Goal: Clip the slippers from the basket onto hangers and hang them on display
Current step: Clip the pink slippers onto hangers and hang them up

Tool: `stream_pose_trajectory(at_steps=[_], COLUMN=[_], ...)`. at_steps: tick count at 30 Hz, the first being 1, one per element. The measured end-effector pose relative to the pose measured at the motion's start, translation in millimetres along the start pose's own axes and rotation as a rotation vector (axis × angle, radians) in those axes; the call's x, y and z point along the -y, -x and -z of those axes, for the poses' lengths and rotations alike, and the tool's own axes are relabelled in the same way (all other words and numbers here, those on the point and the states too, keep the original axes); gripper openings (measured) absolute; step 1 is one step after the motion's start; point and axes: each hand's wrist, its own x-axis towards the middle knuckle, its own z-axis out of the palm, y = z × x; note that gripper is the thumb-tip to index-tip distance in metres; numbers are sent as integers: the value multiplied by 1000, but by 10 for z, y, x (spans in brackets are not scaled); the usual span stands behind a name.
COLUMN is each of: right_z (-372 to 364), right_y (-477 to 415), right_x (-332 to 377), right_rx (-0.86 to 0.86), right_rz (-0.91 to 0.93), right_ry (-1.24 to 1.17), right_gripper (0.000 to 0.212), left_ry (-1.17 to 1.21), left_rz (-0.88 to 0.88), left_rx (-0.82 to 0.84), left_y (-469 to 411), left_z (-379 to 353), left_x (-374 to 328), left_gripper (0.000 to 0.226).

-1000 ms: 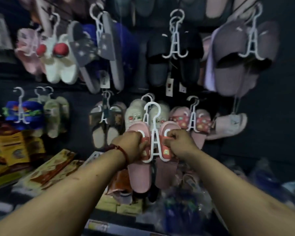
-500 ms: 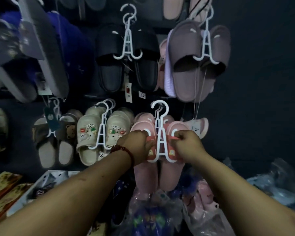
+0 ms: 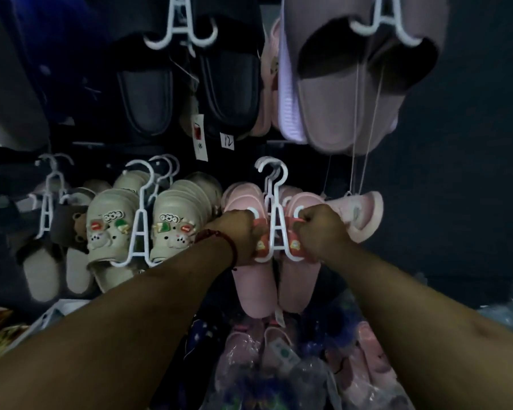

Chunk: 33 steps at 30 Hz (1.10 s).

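My left hand [image 3: 240,235] and right hand [image 3: 319,232] are each clamped on one of two pink slippers [image 3: 253,279] clipped to a white hanger [image 3: 274,220], its hook up among the display pairs. Left of that hanger I count two cream slippers [image 3: 107,232]; above it, two black slippers [image 3: 228,93]. Below it lie plastic bags [image 3: 276,365] holding more pink slippers; I can't count them.

The left hand [image 3: 237,233] and right hand [image 3: 320,232] cover the pink slippers' [image 3: 253,287] straps. Above them, the hangers [image 3: 180,28] are cut off by the top edge.
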Motion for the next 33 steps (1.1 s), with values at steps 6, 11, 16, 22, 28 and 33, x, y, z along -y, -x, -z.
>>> stream_pose_trajectory(at_steps=[6,11,16,22,28,33], right_z=[-380,-512,-447,-193,-158,-481], right_y=[-558,-619,-393,171,963,1631], right_x=[-137,-220,-159,140,542,961], right_rx=[-16,-35,-94,-36,96,190], right_rz=[17,-1,64,65,157,272], right_ry=[37,-3,110,146,246,253], right_gripper=[32,27,25,51,48,59], left_ry=[29,84,158,194,117,-32], left_rz=[79,127,152,117,93,196], left_rx=[-77,-113,-132,-132,-119,-56], left_y=[-462,-637,-484,157,1115,2077], left_z=[-253,-410,-323,41,188,260], left_x=[200,231,234,157,346,681], left_gripper=[20,26,32,50,40,64])
